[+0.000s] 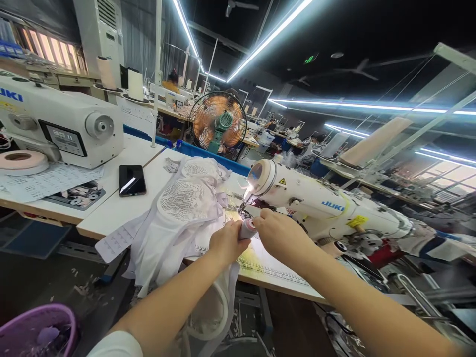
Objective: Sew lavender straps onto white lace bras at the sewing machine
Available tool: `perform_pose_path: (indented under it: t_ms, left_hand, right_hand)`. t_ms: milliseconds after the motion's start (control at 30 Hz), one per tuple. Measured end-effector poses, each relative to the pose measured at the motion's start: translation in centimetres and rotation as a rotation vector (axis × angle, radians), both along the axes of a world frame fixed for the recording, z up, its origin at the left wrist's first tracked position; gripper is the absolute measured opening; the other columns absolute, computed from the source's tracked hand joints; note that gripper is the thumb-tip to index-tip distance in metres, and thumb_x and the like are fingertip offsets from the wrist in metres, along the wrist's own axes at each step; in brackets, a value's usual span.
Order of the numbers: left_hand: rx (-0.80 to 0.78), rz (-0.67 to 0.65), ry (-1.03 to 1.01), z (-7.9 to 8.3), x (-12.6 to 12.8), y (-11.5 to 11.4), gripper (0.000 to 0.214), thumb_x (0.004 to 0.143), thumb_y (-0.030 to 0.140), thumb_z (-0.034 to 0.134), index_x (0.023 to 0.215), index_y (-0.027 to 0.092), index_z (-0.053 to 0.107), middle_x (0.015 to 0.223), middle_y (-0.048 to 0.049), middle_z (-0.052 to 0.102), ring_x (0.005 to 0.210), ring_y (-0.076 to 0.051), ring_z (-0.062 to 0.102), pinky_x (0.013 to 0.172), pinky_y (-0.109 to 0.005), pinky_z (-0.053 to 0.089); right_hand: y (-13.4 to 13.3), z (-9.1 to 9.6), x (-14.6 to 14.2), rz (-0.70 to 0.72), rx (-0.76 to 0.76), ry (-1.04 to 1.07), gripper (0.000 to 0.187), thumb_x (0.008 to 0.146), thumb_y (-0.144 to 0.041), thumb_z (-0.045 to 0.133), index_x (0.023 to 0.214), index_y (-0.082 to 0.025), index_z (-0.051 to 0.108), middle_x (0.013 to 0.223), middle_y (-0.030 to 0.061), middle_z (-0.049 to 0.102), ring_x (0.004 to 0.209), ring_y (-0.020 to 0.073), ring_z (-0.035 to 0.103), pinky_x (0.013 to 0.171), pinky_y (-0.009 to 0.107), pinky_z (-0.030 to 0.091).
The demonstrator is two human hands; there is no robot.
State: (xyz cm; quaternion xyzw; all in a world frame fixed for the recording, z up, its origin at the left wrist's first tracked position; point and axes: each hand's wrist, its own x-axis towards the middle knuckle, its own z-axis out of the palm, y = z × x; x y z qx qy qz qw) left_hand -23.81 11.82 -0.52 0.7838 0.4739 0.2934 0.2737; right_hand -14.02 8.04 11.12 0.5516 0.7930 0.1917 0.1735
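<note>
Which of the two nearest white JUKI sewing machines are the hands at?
The white, round-nosed JUKI machine at right: the left hand and right hand are by its lit end. The white, boxy JUKI machine at left has none nearby.

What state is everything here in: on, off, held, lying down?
Sewing lamp: lit
Ceiling lights: lit
Phone: lying flat, dark
White garment: draped over the edge of the table
Small cylinder: in left hand, right hand touching it
Purple basket: upright, things inside
Fan: standing; spinning unclear
</note>
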Motion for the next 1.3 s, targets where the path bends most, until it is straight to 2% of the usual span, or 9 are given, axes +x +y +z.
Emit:
perform_pose_path:
  t_ms: [200, 400, 600, 767, 1000, 1133, 1300]
  left_hand:
    - [0.02, -0.012, 0.003, -0.1, 0.0, 0.0, 0.03, 0.075, 0.037, 0.051, 0.104, 0.027, 0.052, 0.1, -0.0019, 0.059, 0.088, -0.021, 0.061, 0.066, -0.027, 0.044]
    - [0.018, -0.018, -0.002, -0.2, 0.0, 0.0, 0.032, 0.075, 0.036, 0.052, 0.106, 0.028, 0.051, 0.101, -0.0005, 0.059, 0.091, -0.02, 0.059, 0.068, -0.026, 0.044]
    - [0.026, -0.025, -0.045, -0.4, 0.0, 0.0, 0.037, 0.075, 0.035, 0.053, 0.111, 0.027, 0.051, 0.107, -0.0017, 0.058, 0.093, -0.02, 0.059, 0.073, -0.027, 0.045]
    - [0.035, 0.011, -0.077, -0.7, 0.2, 0.3, 0.041, 0.076, 0.033, 0.053, 0.116, 0.026, 0.05, 0.109, -0.0028, 0.06, 0.097, -0.021, 0.058, 0.073, -0.027, 0.044]
    - [0.052, 0.021, -0.063, -0.7, 0.3, 0.9, 0.043, 0.076, 0.031, 0.053, 0.118, 0.025, 0.049, 0.117, -0.0044, 0.057, 0.101, -0.022, 0.056, 0.073, -0.029, 0.042]
    - [0.074, 0.019, -0.069, -0.7, 0.4, 1.0, 0.047, 0.075, 0.031, 0.053, 0.12, 0.02, 0.048, 0.116, -0.0064, 0.058, 0.092, -0.021, 0.058, 0.071, -0.029, 0.043]
    - [0.077, 0.015, -0.064, -0.9, 0.4, 1.6, 0.046, 0.075, 0.032, 0.052, 0.118, 0.016, 0.049, 0.109, -0.0079, 0.059, 0.075, -0.018, 0.058, 0.066, -0.029, 0.043]
  right_hand:
    - [-0.3, 0.0, -0.3, 0.016, 0.009, -0.008, 0.021, 0.075, -0.001, 0.049, 0.082, -0.013, 0.065, 0.076, 0.0106, 0.06, 0.075, 0.0203, 0.056, 0.059, 0.027, 0.034]
    - [0.1, 0.1, -0.4, -0.012, -0.078, 0.03, 0.022, 0.072, 0.0, 0.05, 0.079, -0.013, 0.066, 0.077, 0.0091, 0.061, 0.072, 0.0176, 0.057, 0.056, 0.026, 0.032]
    - [0.1, 0.3, -1.0, -0.06, -0.138, 0.044, 0.021, 0.074, -0.001, 0.049, 0.079, -0.013, 0.066, 0.08, 0.0111, 0.062, 0.078, 0.0192, 0.058, 0.062, 0.025, 0.037]
    - [0.1, 0.4, -0.8, -0.103, -0.112, 0.148, 0.017, 0.075, -0.006, 0.051, 0.083, -0.013, 0.065, 0.086, 0.0121, 0.063, 0.082, 0.0199, 0.06, 0.066, 0.025, 0.041]
    - [-0.2, 1.0, 0.0, -0.232, -0.017, 0.322, 0.014, 0.072, -0.017, 0.057, 0.083, -0.017, 0.065, 0.085, 0.0075, 0.067, 0.076, 0.0217, 0.064, 0.059, 0.027, 0.046]
    - [-0.1, 0.5, -0.1, -0.266, -0.002, 0.393, 0.017, 0.066, -0.016, 0.061, 0.082, -0.017, 0.065, 0.088, 0.0081, 0.068, 0.077, 0.0216, 0.064, 0.06, 0.027, 0.048]
    - [0.5, -0.4, -0.1, -0.28, -0.008, 0.466, 0.013, 0.063, -0.014, 0.064, 0.075, -0.014, 0.066, 0.082, 0.0106, 0.068, 0.075, 0.0237, 0.065, 0.059, 0.029, 0.049]
